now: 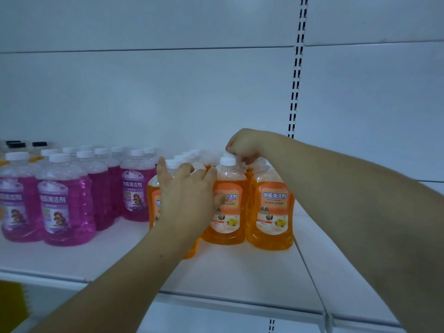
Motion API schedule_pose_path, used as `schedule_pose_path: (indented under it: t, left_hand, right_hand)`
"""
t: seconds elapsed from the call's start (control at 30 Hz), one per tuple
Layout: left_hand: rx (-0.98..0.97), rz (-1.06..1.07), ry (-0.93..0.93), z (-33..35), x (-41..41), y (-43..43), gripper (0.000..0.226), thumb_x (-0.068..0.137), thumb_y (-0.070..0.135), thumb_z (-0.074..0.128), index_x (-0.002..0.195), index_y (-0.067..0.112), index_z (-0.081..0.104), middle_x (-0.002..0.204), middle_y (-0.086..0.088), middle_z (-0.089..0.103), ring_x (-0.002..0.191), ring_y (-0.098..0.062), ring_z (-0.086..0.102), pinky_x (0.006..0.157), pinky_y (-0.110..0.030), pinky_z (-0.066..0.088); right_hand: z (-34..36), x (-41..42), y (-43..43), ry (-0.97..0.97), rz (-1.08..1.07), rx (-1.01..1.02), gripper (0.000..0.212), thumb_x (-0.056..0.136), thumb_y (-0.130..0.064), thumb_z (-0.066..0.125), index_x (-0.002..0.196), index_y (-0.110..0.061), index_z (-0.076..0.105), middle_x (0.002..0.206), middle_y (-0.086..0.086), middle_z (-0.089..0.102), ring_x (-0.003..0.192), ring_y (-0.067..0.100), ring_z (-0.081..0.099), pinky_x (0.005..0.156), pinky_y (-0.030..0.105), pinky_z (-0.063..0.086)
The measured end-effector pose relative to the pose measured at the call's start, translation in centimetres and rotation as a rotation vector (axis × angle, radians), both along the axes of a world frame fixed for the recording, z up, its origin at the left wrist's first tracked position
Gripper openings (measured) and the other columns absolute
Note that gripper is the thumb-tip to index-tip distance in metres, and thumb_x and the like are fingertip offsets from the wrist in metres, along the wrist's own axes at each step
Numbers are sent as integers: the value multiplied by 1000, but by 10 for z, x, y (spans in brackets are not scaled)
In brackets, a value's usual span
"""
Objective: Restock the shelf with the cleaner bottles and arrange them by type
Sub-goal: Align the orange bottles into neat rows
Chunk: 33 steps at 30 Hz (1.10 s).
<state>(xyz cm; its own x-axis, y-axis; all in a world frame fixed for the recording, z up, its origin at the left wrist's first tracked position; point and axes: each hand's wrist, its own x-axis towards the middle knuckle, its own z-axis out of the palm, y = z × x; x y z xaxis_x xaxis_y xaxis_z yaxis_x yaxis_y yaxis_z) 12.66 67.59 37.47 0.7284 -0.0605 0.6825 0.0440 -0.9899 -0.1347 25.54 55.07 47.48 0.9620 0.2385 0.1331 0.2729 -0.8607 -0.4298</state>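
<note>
**Shelf restock: orange row getting squared up**

Standing by the shelf [240, 272] here. Far left there are a few black-capped bottles [14, 144] tucked at the back, then a block of purple bottles [64, 200] already standing in rows, labels facing out.

Next over, the left hand [187, 195] is wrapped round the front orange bottle [152, 195], thumb up one side and fingers curled over the other. The right hand [242, 145] reaches deeper in and pinches the cap of a back orange bottle [231, 155]. The rest of the orange bottles [271, 207] stand tight together beside them.

Looks like the arranging step to me: the colours are sorted and this is nudging the orange lot into line. The next move probably wants gentle pushes, since the bottles touch and one could knock over its neighbour.

The board is plain white, with bare space in front and to the right. White back panel, with a slotted upright [296, 68] on the right. Dim bluish light.
</note>
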Motion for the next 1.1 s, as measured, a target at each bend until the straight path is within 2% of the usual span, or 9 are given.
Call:
schedule_pose_path:
  t: [0.17,0.37,0.43,0.57,0.7,0.77,0.83,0.93,1.1]
  left_hand:
    - [4,4,8,0,0,0,59,92,64,32,142,34,34,132,13,56,133,-17,37,112,-63,0]
    - [-7,1,15,-1,0,0,59,92,64,31,143,34,32,132,14,55,133,-16,37,112,-63,-1]
    - [0,3,20,-1,0,0,60,92,64,31,144,34,31,133,13,55,133,-17,36,112,-64,0]
    - [11,6,18,0,0,0,58,93,63,31,143,34,31,132,11,56,133,-19,37,111,-64,1]
    - [35,7,23,0,-1,1,61,93,64,29,147,35,25,134,11,55,135,-21,35,110,-64,1]
    - [45,5,24,-1,-1,1,62,93,64,29,148,35,23,133,12,56,136,-20,34,110,-64,1]
    - [54,11,25,-1,-2,2,63,93,64,29,149,35,21,132,12,56,136,-20,34,110,-65,2]
    - [83,28,35,0,-3,2,65,94,63,31,150,34,18,133,12,56,137,-21,33,110,-65,3]
    - [58,15,37,1,-4,1,65,93,60,37,149,31,20,130,7,58,138,-20,33,110,-65,2]
  right_hand:
    - [6,-1,4,57,2,-22,26,93,-19,48,109,-6,62,101,8,64,86,29,71,83,48,57]
    - [8,1,9,46,-18,-53,20,94,-19,49,97,-3,61,97,6,63,85,30,72,86,49,56]
    - [7,1,8,45,-19,-50,20,94,-20,49,99,-4,61,97,6,63,86,29,72,86,48,56]
    - [9,-6,0,23,-19,-65,32,96,-30,48,117,-8,58,104,5,64,92,24,68,88,43,55]
    - [15,-24,-24,-95,-45,-191,40,96,-39,46,119,-10,60,110,3,65,90,21,63,82,35,53]
    - [15,-39,-35,-139,-65,-282,48,97,-45,42,123,-9,60,126,4,59,100,24,59,84,34,46]
    - [13,-55,-42,-213,-77,-340,59,99,-49,37,132,-3,54,140,9,50,120,29,51,94,36,40]
    - [4,-76,-49,-275,-67,-285,65,98,-51,36,130,2,55,136,16,53,121,33,52,96,37,41]
    - [-33,-89,-56,-281,-87,-163,59,91,-51,53,132,-8,52,135,9,53,119,26,51,86,33,41]
